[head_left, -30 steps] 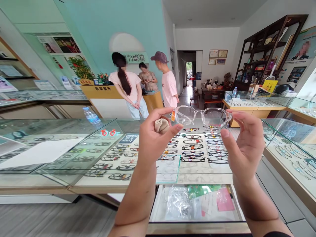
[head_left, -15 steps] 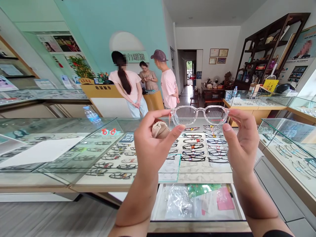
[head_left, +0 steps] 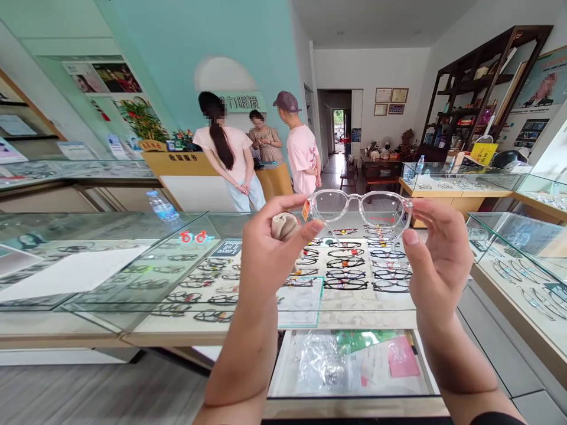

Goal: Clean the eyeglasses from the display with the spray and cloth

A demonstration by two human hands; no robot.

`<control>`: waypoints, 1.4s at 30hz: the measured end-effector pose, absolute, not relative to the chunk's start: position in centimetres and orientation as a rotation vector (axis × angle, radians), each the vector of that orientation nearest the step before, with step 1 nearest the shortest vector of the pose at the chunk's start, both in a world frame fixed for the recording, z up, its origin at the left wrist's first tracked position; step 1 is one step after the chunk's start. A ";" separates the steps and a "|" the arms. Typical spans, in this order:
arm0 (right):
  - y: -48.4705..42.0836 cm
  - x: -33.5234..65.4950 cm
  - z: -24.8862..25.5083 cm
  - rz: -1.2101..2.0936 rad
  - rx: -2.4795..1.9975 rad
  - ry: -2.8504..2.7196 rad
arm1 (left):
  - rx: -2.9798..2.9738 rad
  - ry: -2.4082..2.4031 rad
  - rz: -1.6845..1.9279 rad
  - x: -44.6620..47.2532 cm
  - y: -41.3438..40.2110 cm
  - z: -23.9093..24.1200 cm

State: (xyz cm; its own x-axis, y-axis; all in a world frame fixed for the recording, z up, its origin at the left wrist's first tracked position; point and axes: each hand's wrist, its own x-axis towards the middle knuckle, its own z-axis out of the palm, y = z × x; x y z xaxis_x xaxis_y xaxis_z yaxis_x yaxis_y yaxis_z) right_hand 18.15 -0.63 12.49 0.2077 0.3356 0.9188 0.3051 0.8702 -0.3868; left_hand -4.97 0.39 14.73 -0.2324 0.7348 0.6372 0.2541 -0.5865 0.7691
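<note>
A pair of clear-framed eyeglasses is held up in front of me, its lenses facing forward and back. My left hand grips the left end of the frame, by an orange tag, between thumb and fingers. Tucked in the same palm is a crumpled beige cloth. At the other end, my right hand has its fingers against the right hinge and its thumb beside the lower edge. Below the glasses lies a glass display case with rows of dark-framed spectacles.
An open drawer with plastic bags and papers juts out below the case. White paper and a water bottle rest on the left counter. Three people stand at the wooden reception desk. Another glass case stands on the right.
The eyeglasses have tilted slightly, so a temple arm now shows hanging below the frame on the left. My right hand has shifted a little to the right and its thumb slightly lower.
</note>
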 end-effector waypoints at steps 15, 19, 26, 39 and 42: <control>-1.3 18.1 12.8 -0.050 -0.499 -1.410 | 1.786 1.016 1.914 -5.3 2.0 14.6; -0.8 18.1 12.7 -0.031 -0.503 -1.375 | 1.799 1.001 2.009 -4.9 2.0 14.3; 0.2 18.3 12.4 0.052 -0.590 -1.354 | 1.839 1.065 2.260 -3.5 0.8 13.6; 0.7 18.2 12.3 0.267 -0.565 -1.337 | 2.070 0.938 2.476 -3.0 0.6 13.3; 0.6 18.1 12.3 0.298 -0.541 -1.319 | 2.069 0.900 2.482 -2.9 0.5 13.4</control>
